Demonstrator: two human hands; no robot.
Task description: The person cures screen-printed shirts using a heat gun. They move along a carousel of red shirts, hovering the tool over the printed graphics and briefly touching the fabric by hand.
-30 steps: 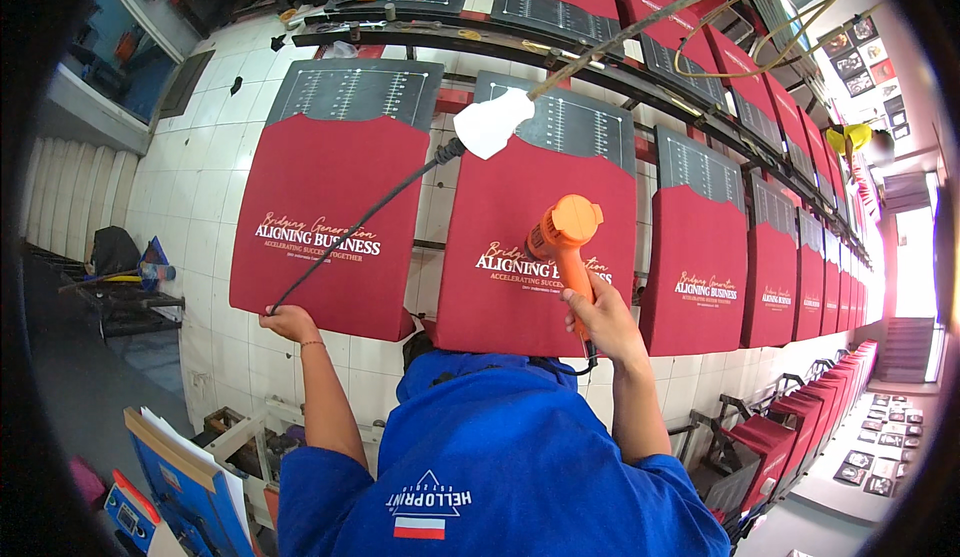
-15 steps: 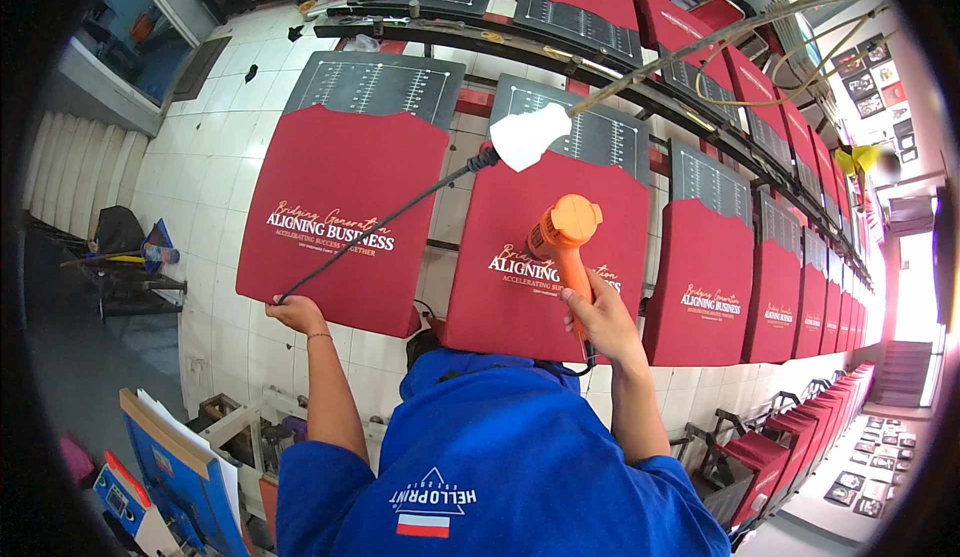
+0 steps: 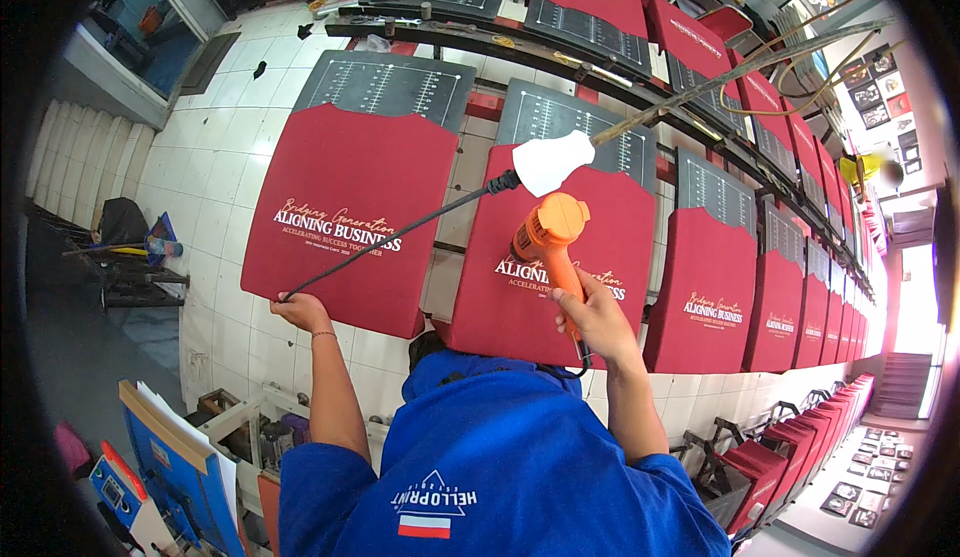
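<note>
Over the red shirt [image 3: 505, 322] straight ahead, the orange dryer [image 3: 552, 222] has drifted left, so it's covering the print's [image 3: 522, 269] left side. Right hand's [image 3: 602, 323] fingers wrap its handle [image 3: 565, 275] (left hand [image 3: 304, 313] pinches the black cord [image 3: 467, 200]).

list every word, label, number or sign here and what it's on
Wording described, not copied:
Left red panel: gold script, white capitals; bottom line too small.
Red panel behind orange blower: matching print, partly hidden.
Blue shirt: white lettering, upside down.
Grey board: scale marks, too small to read.
</note>
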